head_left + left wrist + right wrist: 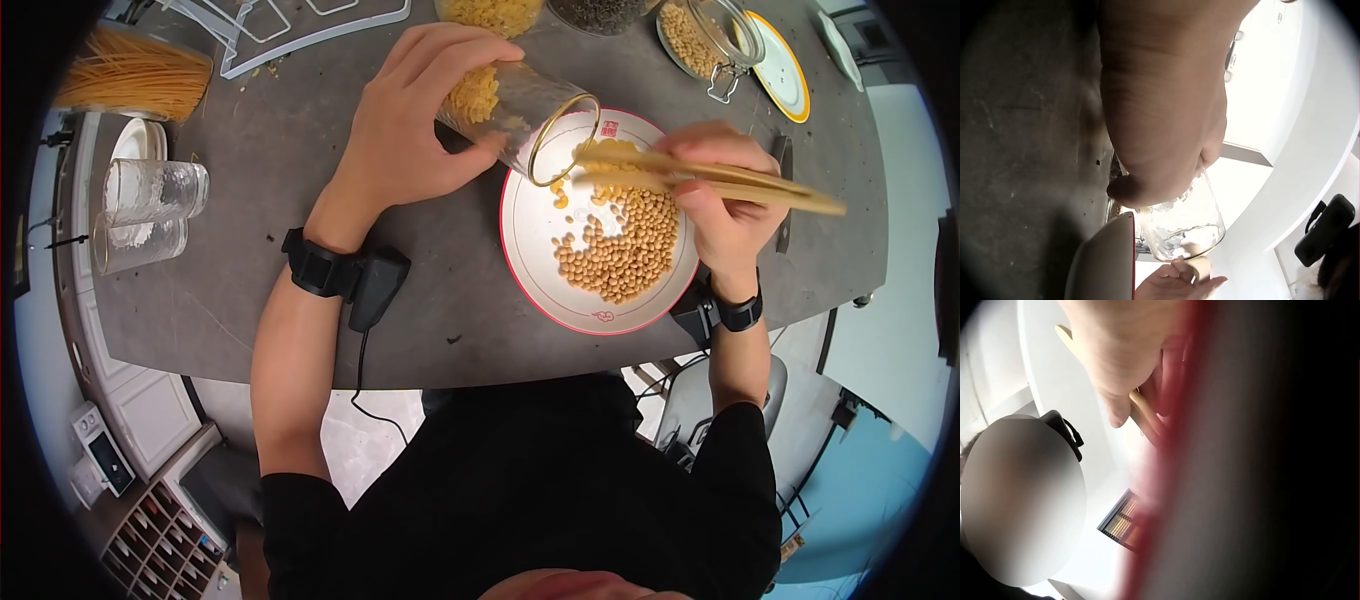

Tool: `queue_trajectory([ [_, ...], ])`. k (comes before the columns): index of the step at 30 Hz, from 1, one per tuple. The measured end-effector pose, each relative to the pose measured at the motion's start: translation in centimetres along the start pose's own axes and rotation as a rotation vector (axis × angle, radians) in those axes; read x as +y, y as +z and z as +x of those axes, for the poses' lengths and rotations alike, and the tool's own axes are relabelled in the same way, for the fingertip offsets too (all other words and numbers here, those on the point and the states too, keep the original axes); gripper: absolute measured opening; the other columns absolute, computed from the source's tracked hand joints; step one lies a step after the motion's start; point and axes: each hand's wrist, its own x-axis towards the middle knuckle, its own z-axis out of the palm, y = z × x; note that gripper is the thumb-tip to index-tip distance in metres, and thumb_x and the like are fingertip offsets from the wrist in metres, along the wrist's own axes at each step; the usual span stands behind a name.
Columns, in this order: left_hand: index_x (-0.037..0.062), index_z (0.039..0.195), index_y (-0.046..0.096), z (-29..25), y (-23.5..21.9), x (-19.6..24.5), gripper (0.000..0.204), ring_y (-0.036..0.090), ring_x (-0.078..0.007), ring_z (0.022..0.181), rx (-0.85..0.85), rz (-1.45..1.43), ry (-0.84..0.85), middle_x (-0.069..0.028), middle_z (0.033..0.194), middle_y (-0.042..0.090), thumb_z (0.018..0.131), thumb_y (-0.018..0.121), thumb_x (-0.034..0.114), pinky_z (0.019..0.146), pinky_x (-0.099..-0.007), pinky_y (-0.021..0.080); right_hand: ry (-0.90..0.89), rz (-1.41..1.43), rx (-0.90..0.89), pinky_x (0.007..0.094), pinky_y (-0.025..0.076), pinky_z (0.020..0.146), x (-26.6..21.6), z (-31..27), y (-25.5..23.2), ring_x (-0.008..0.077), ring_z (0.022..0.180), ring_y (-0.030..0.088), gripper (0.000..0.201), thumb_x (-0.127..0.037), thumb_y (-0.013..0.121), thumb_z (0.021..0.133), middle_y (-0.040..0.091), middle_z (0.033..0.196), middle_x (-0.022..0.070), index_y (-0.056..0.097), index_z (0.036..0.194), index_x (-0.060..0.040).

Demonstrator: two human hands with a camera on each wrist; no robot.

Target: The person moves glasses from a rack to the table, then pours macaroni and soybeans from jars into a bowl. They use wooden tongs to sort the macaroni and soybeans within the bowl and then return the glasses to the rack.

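My left hand (400,130) grips a ribbed drinking glass (522,95) with a gold rim. The glass lies tilted on its side, its mouth over the edge of a white bowl (535,270) with a red rim. Small yellow pasta pieces (472,95) sit toward the glass's base. Tan beans (640,235) cover much of the bowl's right side, with some pasta near the top. Above that side, my right hand (735,205) holds light wooden tongs (790,190), their tips near the glass mouth. In the right wrist view, the bowl's blurred red rim hides part of the hand.
A jar of spaghetti (140,75) and two clear glasses (155,190) stand at the left. Behind are a white wire rack (310,40), a container of yellow pasta (490,12) and an open clip-top jar of beans (690,40). A yellow-rimmed plate (795,85) lies at the back right.
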Motion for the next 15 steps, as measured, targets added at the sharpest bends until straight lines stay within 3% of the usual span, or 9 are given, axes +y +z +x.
queue_trajectory([
  [2,0.0142,0.123,0.066,-0.02,-0.09,-0.08,0.062,0.062,-0.0298,0.112,0.004,0.006,-0.002,-0.0046,0.121,0.068,0.063,0.082,0.009,0.094,-0.0406,0.054,0.033,0.031,-0.001,0.0305,0.056,0.069,-0.18,0.10,-0.30,0.0218,0.078,0.072,0.022,0.000,0.083,0.081,0.075,0.086,0.0134,0.072,0.099,0.0029],
  [4,0.0128,0.123,0.065,-0.06,-0.08,-0.26,0.062,0.062,-0.0301,0.113,0.033,-0.034,-0.010,-0.0053,0.121,0.067,0.064,0.083,0.010,0.095,-0.0409,0.053,0.089,-0.130,-0.260,0.0297,0.055,0.068,-0.49,0.57,-0.65,0.0206,0.076,0.072,0.018,-0.003,0.084,0.080,0.074,0.084,0.0125,0.073,0.094,0.0014],
  [15,0.0119,0.126,0.063,-0.08,-0.26,-0.33,0.063,0.061,-0.0306,0.114,0.021,-0.057,-0.031,-0.0059,0.121,0.067,0.067,0.083,0.011,0.097,-0.0413,0.051,0.162,-0.074,-0.333,0.0323,0.055,0.068,0.27,0.22,0.12,0.0209,0.075,0.071,0.017,-0.005,0.085,0.080,0.074,0.085,0.0081,0.072,0.090,-0.0015],
])
